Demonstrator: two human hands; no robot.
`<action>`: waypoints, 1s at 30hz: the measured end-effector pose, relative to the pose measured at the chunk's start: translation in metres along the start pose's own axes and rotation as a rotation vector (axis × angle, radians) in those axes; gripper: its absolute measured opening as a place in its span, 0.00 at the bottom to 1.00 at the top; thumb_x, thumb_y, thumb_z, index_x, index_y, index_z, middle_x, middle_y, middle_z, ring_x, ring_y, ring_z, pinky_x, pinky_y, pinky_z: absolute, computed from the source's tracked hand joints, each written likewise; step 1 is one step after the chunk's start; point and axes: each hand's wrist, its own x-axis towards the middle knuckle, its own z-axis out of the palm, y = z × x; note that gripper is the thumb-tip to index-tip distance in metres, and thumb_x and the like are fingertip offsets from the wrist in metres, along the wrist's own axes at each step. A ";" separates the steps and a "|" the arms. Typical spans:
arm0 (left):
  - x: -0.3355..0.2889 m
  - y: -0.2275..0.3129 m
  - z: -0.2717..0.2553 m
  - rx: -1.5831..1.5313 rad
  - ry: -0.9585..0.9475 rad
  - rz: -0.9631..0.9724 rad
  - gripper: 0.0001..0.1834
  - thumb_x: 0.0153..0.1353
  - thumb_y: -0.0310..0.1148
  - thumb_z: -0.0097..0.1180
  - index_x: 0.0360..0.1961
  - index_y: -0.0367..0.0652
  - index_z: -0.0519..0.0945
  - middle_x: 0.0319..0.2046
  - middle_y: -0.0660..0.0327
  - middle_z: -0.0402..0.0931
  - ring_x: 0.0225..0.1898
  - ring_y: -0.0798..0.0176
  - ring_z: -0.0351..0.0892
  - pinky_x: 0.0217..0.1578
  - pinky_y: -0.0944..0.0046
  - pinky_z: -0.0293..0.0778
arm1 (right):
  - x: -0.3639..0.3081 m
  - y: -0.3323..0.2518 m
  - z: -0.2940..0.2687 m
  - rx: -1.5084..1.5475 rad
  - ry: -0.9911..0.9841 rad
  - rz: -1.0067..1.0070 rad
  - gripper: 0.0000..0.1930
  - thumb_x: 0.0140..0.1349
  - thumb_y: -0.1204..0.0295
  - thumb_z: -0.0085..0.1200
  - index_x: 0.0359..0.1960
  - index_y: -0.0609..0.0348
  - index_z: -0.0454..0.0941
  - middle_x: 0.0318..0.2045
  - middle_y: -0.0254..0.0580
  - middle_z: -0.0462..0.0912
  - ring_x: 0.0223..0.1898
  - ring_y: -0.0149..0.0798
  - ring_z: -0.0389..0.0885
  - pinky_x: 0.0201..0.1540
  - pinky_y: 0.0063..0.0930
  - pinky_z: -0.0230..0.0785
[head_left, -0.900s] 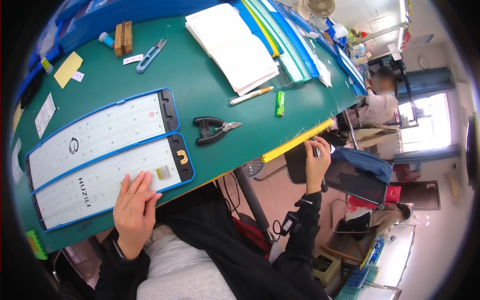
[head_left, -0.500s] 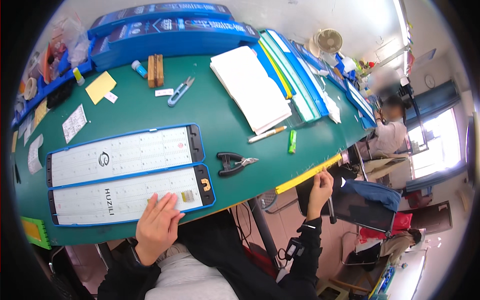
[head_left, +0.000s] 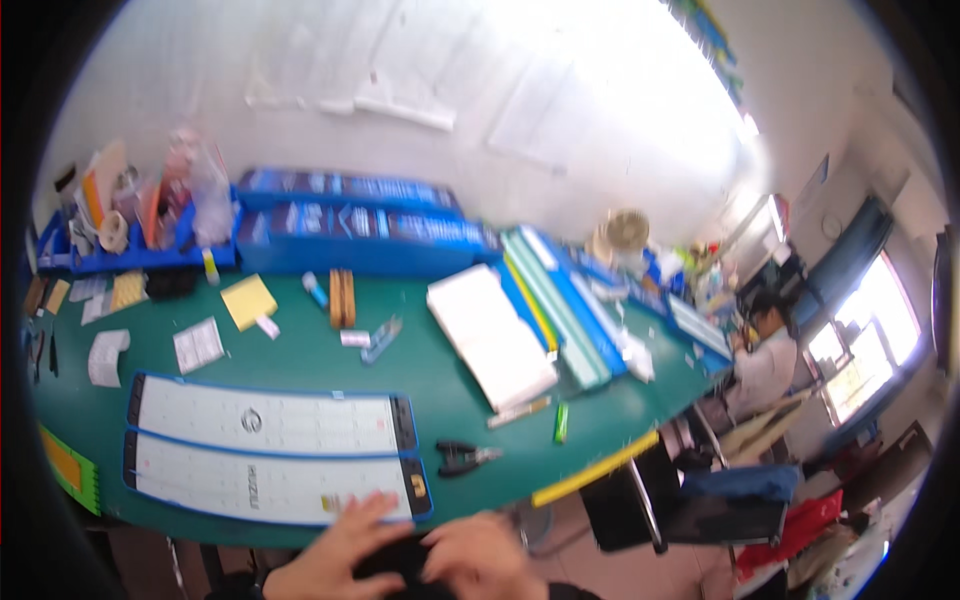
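Note:
A long, flat hinged case [head_left: 270,452] with a blue rim and white gridded panels lies unfolded on the green table. My left hand [head_left: 345,550] is at its near edge, fingers stretched and apart, close to a small yellowish patch [head_left: 332,502] on the lower panel. Just to the right, my right hand [head_left: 485,555] is in front of the table edge, its fingers turned toward the left one. Motion smears it, so I cannot make out whether it holds anything. Black-handled pliers [head_left: 465,457] rest beyond it, beside the case.
White paper sheets [head_left: 490,335] and blue and green folders [head_left: 570,310] lie at the back right. A yellow strip [head_left: 595,470] runs along the right front edge. Thread snips [head_left: 381,341] and a wooden block [head_left: 342,299] lie behind the case. Another person [head_left: 765,365] sits at far right.
My right hand has left the yellow strip and come in beside my left hand. The left hand has shifted toward the table edge. The view has tilted up, showing more wall.

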 end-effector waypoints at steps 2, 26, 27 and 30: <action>-0.027 -0.014 0.016 -0.793 -0.355 0.058 0.25 0.58 0.42 0.67 0.56 0.49 0.79 0.68 0.52 0.60 0.72 0.42 0.45 0.70 0.35 0.32 | 0.021 -0.027 0.011 0.183 -0.263 -0.205 0.08 0.66 0.74 0.55 0.45 0.54 0.77 0.51 0.40 0.78 0.46 0.50 0.82 0.54 0.40 0.69; -0.098 -0.028 -0.055 -0.688 0.867 -0.643 0.13 0.68 0.34 0.55 0.32 0.34 0.81 0.20 0.64 0.77 0.20 0.72 0.74 0.24 0.72 0.71 | 0.162 0.109 0.028 0.517 -0.064 0.520 0.08 0.71 0.68 0.49 0.41 0.60 0.73 0.35 0.35 0.79 0.36 0.34 0.82 0.43 0.32 0.78; -0.095 -0.025 -0.054 -0.694 0.855 -0.643 0.13 0.68 0.34 0.55 0.32 0.34 0.81 0.20 0.64 0.77 0.20 0.72 0.74 0.24 0.72 0.71 | 0.162 0.112 0.027 0.198 -0.271 0.506 0.08 0.70 0.67 0.52 0.42 0.59 0.77 0.36 0.36 0.81 0.36 0.33 0.82 0.42 0.30 0.77; -0.084 -0.010 -0.050 -0.639 0.628 -0.736 0.13 0.67 0.33 0.57 0.30 0.34 0.83 0.21 0.63 0.80 0.22 0.74 0.75 0.24 0.73 0.70 | 0.150 0.113 0.041 -0.576 -0.191 -0.064 0.08 0.66 0.68 0.57 0.43 0.56 0.81 0.41 0.36 0.83 0.36 0.33 0.83 0.39 0.29 0.75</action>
